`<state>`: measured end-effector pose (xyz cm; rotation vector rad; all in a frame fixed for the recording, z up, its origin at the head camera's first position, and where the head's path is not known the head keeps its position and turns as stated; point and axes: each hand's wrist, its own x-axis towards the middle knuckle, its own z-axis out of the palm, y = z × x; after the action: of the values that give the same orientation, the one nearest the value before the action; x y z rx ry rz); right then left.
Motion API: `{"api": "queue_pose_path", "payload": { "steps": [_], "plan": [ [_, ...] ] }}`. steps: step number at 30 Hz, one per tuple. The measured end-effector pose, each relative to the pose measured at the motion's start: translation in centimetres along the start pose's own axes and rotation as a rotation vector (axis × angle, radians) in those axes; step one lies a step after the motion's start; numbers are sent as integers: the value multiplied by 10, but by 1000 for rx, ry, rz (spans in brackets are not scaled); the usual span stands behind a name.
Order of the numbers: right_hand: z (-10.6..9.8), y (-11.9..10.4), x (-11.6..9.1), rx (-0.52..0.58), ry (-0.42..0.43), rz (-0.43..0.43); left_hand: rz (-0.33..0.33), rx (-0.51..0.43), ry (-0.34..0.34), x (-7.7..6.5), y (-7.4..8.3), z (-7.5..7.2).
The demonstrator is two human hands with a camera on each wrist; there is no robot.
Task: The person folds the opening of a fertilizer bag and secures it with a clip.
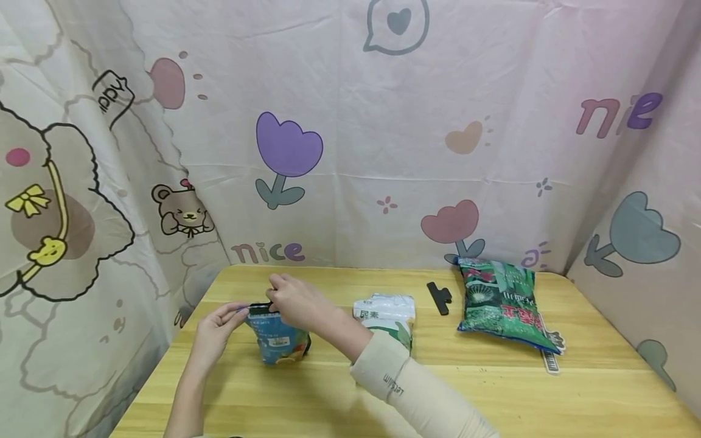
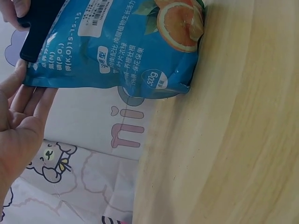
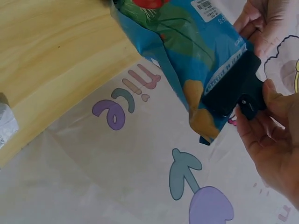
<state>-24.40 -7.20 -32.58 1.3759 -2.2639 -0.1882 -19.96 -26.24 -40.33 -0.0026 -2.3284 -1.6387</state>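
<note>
A blue fertilizer bag (image 1: 276, 340) with fruit pictures stands upright at the left of the wooden table. Along its top edge sits a black bag clip (image 3: 236, 86). My right hand (image 1: 298, 302) pinches the clip's handle between thumb and fingers, as the right wrist view shows. At the bag's other top corner, my left hand (image 1: 213, 334) pinches the edge, thumb in front and fingers behind, in the left wrist view (image 2: 23, 121). In the left wrist view the bag's lower end rests on the tabletop.
Right of the blue bag lies a white and green bag (image 1: 386, 313), partly behind my right forearm. Farther right are another black clip (image 1: 440, 298) and a plump green bag (image 1: 495, 304), with a flat white item (image 1: 551, 362) partly under it. A printed curtain (image 1: 350, 219) hangs behind the table.
</note>
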Motion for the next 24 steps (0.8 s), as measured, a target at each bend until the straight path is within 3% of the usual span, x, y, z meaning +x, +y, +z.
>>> {"api": "queue_pose_path", "payload": {
  "steps": [7, 11, 20, 24],
  "plan": [
    [-1, -2, 1, -57, -25, 19, -7, -49, -17, 0, 1, -1],
    [0, -3, 0, -24, -26, 48, -1, -39, -21, 1, 1, -1],
    [8, -3, -9, 255, 41, 179, 35, -11, -43, -1, -2, 0],
    [13, -2, -20, 423, 2, 276, 91, -1, -64, -3, -4, 1]
  ]
}}
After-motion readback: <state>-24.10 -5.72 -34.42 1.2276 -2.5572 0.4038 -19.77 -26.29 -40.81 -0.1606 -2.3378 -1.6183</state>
